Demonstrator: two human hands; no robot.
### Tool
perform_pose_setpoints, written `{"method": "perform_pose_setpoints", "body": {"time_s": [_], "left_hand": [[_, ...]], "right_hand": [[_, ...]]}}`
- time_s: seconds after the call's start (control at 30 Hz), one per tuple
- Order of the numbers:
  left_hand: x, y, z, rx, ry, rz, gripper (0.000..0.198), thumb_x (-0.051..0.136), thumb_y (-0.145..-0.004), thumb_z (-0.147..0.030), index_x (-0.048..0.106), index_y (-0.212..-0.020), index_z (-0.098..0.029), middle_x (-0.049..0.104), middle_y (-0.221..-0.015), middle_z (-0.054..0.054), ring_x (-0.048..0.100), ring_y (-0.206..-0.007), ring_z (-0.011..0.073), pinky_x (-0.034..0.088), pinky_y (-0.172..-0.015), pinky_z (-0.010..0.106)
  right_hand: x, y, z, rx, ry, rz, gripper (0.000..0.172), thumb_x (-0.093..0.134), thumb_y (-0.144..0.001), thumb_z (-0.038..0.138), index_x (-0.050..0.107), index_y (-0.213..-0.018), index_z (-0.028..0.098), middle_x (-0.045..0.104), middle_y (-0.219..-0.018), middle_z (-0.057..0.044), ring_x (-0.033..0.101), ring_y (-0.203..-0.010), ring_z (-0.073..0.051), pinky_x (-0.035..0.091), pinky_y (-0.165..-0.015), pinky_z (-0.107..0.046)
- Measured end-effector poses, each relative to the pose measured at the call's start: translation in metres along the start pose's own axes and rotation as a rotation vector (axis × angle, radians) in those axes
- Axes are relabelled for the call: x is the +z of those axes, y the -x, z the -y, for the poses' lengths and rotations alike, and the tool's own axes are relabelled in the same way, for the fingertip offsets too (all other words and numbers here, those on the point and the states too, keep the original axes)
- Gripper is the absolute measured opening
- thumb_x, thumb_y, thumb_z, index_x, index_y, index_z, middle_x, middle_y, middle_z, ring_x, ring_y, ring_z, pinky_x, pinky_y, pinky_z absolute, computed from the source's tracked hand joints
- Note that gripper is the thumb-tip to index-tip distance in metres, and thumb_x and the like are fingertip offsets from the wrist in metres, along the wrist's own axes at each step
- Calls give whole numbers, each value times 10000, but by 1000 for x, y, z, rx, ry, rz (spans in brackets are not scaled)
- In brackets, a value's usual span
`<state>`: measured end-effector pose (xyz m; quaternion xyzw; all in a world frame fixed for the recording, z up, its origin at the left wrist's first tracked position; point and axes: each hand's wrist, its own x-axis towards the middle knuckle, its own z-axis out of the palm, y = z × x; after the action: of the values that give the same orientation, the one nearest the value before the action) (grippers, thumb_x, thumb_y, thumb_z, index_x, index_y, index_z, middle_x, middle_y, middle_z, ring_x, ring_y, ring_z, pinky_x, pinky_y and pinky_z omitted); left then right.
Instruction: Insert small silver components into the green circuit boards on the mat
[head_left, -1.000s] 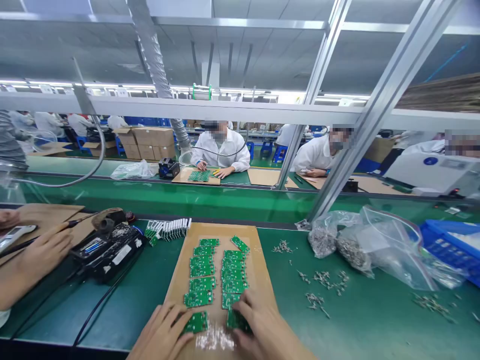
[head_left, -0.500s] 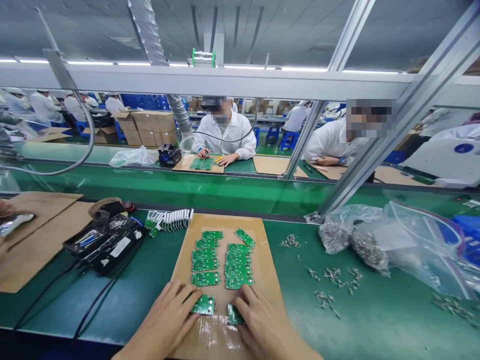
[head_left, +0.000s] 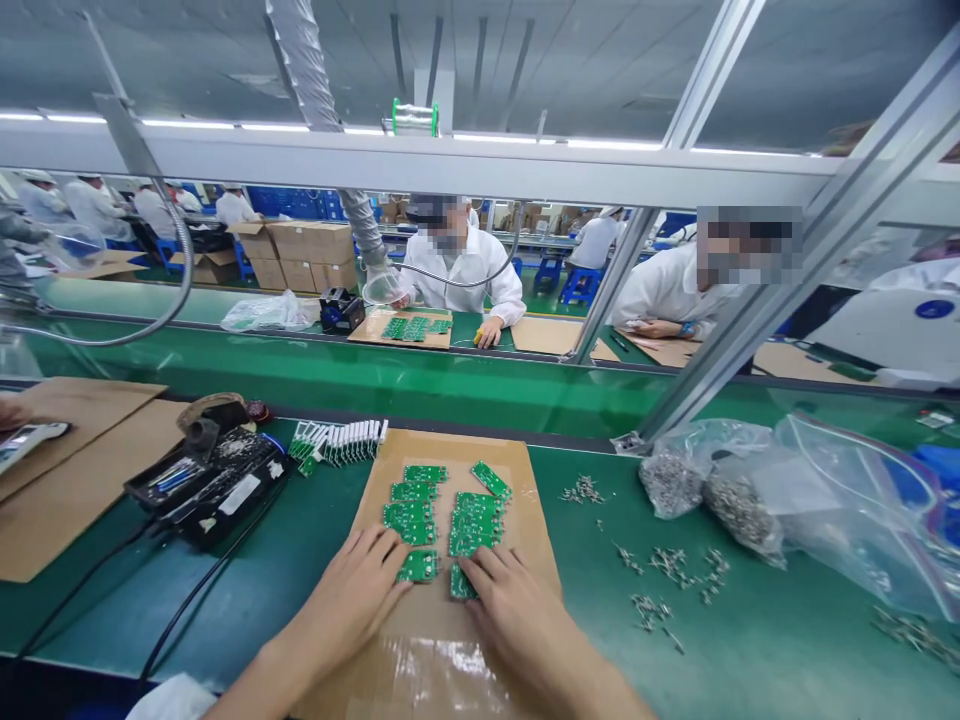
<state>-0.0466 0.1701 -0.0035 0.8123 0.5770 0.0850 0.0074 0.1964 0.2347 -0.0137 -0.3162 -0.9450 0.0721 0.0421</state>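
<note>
While the left hand point(head_left: 346, 590) and right hand point(head_left: 510, 610) lie palm-down on a cardboard sheet point(head_left: 525, 510) atop the green table point(head_left: 600, 640), their spread fingers point(head_left: 390, 548) touch the two nearest green circuit boards point(head_left: 418, 566) without gripping them. The remaining boards lie in two columns just beyond the fingertips. Loose metal terminals point(head_left: 667, 570) are scattered on the table right of the sheet.

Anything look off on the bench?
Loose metal terminals lie scattered on the green bench mat, outside the plastic bags beside them. Also, one green circuit board sits angled on the cardboard sheet, out of line with the others.
</note>
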Motion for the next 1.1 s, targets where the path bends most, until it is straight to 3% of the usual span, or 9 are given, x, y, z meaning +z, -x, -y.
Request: {"method": "perform_pose_setpoints", "body": {"time_s": [0.23,0.57,0.73,0.93,1.1], "left_hand": [[2,-5,-2,-10,-2,45,254,578,-925,-221,616,-1176,-216,638,-1088,77,546,-1077,307,443,-922,459],[3,-2,1,-17,64,76,176,583,-916,-242,616,-1086,-208,624,-1050,57,552,-997,265,470,-866,393],[-5,-5,8,-41,72,37,192,482,-982,-277,600,-1128,-238,620,-1072,48,571,-965,230,460,-819,345],[-1,-26,28,-53,12,14,283,418,-932,-159,607,-1135,-217,640,-1101,90,590,-990,272,447,-812,391],[4,-30,25,-26,-42,36,283,436,-888,-130,624,-1090,-193,656,-1104,114,580,-1049,303,450,-881,439]], "right_hand": [[-3,15,10,67,-57,54,358,582,-872,73,615,-1213,177,652,-1126,-105,604,-1010,-288,486,-875,-421],[-24,-10,-8,78,-285,45,404,521,-929,107,565,-1327,159,608,-1205,-119,585,-1077,-263,515,-903,-402],[-8,-28,-20,27,-155,6,476,494,-905,67,539,-1375,128,615,-1207,-140,562,-1079,-282,504,-945,-454],[6,-7,-15,-34,-117,-40,484,494,-900,86,518,-1377,160,602,-1209,-118,548,-1072,-279,476,-985,-453],[9,-4,-8,-8,-58,-98,472,549,-910,118,504,-1377,172,609,-1198,-117,548,-1079,-294,479,-955,-445]]}}
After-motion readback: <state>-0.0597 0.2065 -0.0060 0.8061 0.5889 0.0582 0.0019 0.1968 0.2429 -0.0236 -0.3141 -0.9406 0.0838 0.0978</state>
